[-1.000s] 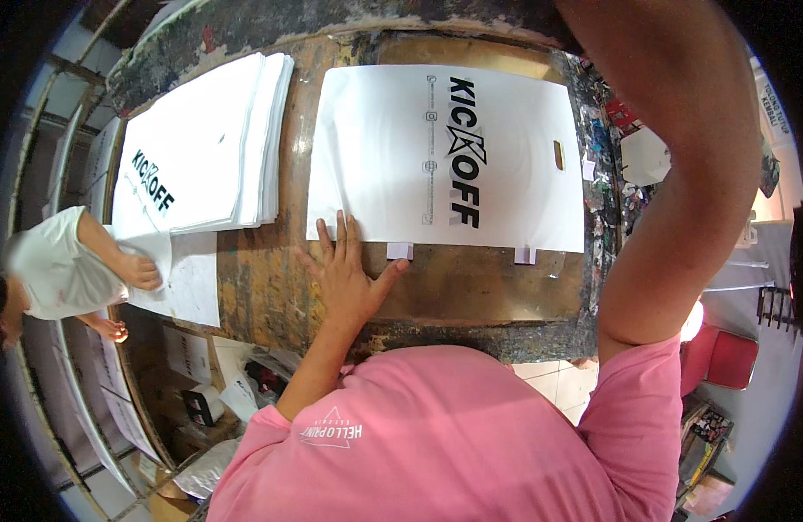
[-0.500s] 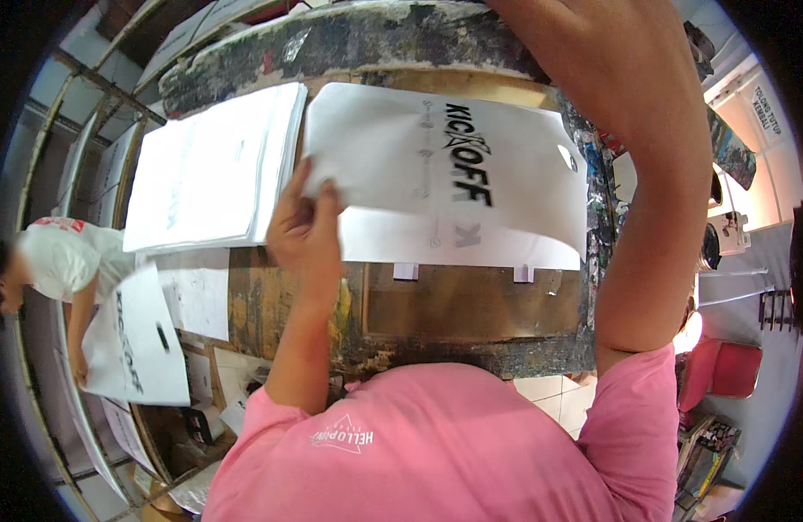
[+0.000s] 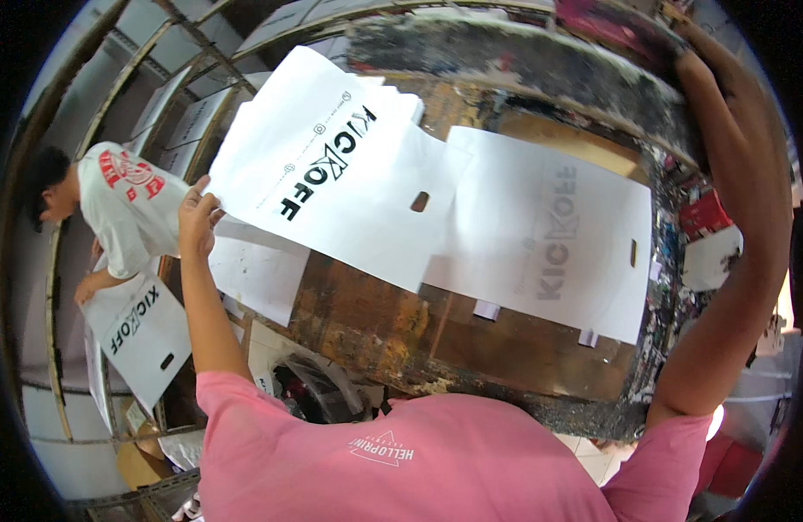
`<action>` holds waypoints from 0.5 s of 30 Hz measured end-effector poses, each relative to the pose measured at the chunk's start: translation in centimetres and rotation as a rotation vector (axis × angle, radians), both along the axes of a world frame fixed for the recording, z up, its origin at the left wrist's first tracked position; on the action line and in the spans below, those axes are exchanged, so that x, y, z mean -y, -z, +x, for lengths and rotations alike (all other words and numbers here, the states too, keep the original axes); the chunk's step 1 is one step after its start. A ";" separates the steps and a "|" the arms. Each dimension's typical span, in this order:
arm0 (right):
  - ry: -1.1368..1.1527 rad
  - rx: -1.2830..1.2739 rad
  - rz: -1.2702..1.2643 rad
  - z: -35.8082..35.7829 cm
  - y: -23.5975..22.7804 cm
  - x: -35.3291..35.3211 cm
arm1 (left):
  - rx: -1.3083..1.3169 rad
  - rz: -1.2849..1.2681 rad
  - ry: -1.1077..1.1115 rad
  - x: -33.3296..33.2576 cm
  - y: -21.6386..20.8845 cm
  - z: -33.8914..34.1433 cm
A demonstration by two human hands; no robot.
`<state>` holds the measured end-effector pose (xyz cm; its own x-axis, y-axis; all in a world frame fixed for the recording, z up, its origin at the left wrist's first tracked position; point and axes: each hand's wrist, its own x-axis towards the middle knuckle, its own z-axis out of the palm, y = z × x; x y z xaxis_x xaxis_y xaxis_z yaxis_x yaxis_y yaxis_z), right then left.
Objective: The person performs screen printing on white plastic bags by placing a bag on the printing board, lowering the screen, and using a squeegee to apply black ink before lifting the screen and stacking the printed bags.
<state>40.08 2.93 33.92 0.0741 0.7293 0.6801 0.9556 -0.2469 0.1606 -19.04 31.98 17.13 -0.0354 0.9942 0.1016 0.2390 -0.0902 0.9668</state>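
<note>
My left hand (image 3: 199, 217) pinches the left edge of a white flat bag (image 3: 366, 209) with black lettering and a cut-out handle hole. This bag lies tilted above a stack of white bags (image 3: 410, 97) and overlaps a second white bag (image 3: 593, 209) on the worktable. That second bag shows only faint grey lettering through its upper face and has its own handle hole. At the upper right, my right hand (image 3: 715, 70) is beside the end of a paint-smeared frame (image 3: 506, 65); its fingers are dark and blurred, so their grip is unclear.
A brown worktable (image 3: 358, 322) with paint stains carries the bags, with small white tabs (image 3: 486, 310) by the nearer bag edge. On the left a co-worker (image 3: 131, 209) holds a printed white bag (image 3: 140, 326) beside a metal rack (image 3: 53, 339). A red container (image 3: 704, 215) stands right.
My left hand has carried the printed bag leftward from the table's middle to over the stack. The bag under it is exposed. My view has turned, and the right hand appears farther right.
</note>
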 end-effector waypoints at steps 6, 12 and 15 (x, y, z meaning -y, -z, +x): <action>0.028 -0.179 -0.033 -3.6 -0.8 0.7 | -0.012 -0.054 -0.192 -5.8 5.9 -8.2; 0.018 -0.083 0.032 -4.8 0.1 0.8 | -0.821 0.135 -0.522 -0.4 9.7 -8.2; -0.035 -0.093 0.145 -4.7 1.2 1.1 | -0.828 0.225 -0.170 7.6 6.3 7.0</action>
<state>35.40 1.79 32.76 0.1179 0.6273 0.7698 0.9732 -0.2270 0.0359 -12.05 24.34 10.85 -0.0091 0.9355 0.3532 0.8841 -0.1575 0.4400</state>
